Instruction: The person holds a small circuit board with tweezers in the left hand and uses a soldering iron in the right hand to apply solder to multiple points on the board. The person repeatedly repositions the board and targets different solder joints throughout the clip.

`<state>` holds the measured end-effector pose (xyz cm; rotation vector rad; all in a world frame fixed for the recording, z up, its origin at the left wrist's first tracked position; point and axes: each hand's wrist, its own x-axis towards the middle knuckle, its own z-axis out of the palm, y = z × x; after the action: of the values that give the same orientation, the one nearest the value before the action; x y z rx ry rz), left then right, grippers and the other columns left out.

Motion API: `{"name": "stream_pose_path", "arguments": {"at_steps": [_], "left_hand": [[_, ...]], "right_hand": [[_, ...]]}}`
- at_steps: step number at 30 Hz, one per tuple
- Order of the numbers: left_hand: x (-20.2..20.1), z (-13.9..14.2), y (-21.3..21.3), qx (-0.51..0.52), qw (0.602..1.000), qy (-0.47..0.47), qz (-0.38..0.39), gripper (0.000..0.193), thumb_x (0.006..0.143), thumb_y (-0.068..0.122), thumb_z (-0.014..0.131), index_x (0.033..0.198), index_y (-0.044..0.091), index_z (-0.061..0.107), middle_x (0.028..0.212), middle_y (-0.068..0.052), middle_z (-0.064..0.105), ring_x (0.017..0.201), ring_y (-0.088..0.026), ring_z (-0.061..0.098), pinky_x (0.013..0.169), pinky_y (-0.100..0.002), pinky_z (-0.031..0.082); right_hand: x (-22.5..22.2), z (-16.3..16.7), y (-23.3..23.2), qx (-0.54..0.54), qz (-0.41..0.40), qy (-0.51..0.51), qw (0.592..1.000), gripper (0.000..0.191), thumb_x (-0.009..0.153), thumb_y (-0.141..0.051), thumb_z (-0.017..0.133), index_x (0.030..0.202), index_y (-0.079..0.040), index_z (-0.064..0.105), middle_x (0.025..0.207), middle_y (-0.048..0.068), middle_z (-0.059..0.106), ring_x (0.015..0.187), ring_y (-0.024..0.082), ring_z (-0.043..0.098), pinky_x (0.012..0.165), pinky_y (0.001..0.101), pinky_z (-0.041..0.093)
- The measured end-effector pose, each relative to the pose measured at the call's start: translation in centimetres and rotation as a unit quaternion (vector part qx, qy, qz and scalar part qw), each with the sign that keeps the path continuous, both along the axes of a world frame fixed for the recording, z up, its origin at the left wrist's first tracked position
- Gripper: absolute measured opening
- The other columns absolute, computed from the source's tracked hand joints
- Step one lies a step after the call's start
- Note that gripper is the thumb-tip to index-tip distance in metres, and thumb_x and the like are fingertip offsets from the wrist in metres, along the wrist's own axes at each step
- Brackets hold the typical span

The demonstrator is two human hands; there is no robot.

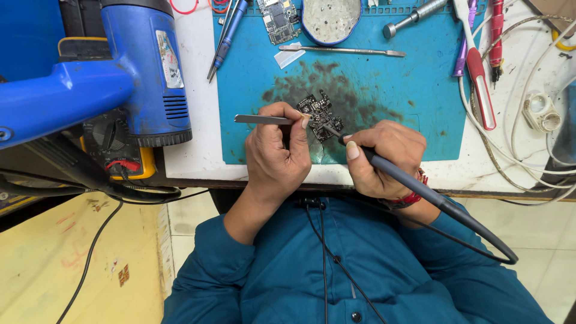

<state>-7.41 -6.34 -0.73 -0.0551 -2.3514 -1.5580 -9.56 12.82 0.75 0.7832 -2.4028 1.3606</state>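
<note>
Fingers [300,120] of left hand [277,150] pinched shut on flat metal tool [264,119], tip pressed on small dark circuit board [321,116]; right hand [384,157] closed pen-style round dark soldering iron [420,189], tip touching board's lower right. Largest first: white bench [198,150] w/ worn front edge, blue work mat [396,90] on top, scorched black patch around board; pale tiled floor below, yellow surface at lower left. Big blue heat gun [141,66] lying left of mat, nozzle end toward bench edge, above a yellow multimeter [114,147]. Round blue-rimmed dish [331,18] at mat's top edge, second circuit board [279,21] just beside it; blue tweezers [225,36] on mat's left border; long flat metal spatula [342,51] btwn dish and board. Red-and-white tools [480,84] on mat's right side, white cables [528,138] looping past them. Free mat to right of hands and above board; left side crowded by heat gun. Board near mat's front edge, close to bench lip. Both wrists over front edge, forearms in teal sleeves, angled inward; iron's cord trailing off lower right. Red band [414,195] on right wrist.
</note>
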Motion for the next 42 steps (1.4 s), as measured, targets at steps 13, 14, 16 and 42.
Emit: {"name": "stream_pose_path", "arguments": {"at_steps": [13,14,16,42], "left_hand": [[0.04,-0.12,-0.03,0.005,1.000,-0.004,0.002,0.017,0.104,0.002,0.067,0.113,0.003,0.052,0.097,-0.008,0.065,0.076,-0.017,0.071,0.068,-0.031,0.056],[0.07,-0.12,-0.02,0.007,1.000,-0.007,0.002,0.017,0.104,0.002,0.067,0.113,0.003,0.052,0.096,-0.008,0.065,0.075,-0.016,0.071,0.067,-0.030,0.056],[0.09,-0.13,-0.01,0.011,1.000,-0.011,0.002,0.017,0.104,0.002,0.066,0.114,0.003,0.052,0.095,-0.007,0.066,0.075,-0.016,0.071,0.067,-0.030,0.056],[0.01,-0.01,-0.03,0.003,1.000,-0.003,0.000,0.017,0.105,0.002,0.067,0.113,0.003,0.052,0.094,-0.007,0.065,0.074,-0.015,0.070,0.066,-0.030,0.055]], "right_hand": [[-0.05,0.15,-0.05,0.001,-0.001,-0.002,1.000,0.006,0.093,-0.006,0.069,0.090,-0.002,0.065,0.077,0.011,0.068,0.062,0.025,0.062,0.055,0.0334,0.047],[-0.05,0.14,-0.06,0.002,0.000,0.000,1.000,0.006,0.093,-0.006,0.070,0.090,-0.002,0.066,0.076,0.011,0.068,0.061,0.025,0.062,0.055,0.0337,0.046],[-0.05,0.13,-0.10,0.005,0.001,0.002,1.000,0.006,0.092,-0.006,0.070,0.089,-0.002,0.066,0.073,0.010,0.066,0.060,0.025,0.062,0.054,0.0342,0.045],[0.02,0.19,0.08,0.006,-0.001,-0.004,1.000,0.007,0.093,-0.006,0.070,0.090,-0.002,0.065,0.077,0.011,0.069,0.062,0.025,0.063,0.055,0.0335,0.047]]}}
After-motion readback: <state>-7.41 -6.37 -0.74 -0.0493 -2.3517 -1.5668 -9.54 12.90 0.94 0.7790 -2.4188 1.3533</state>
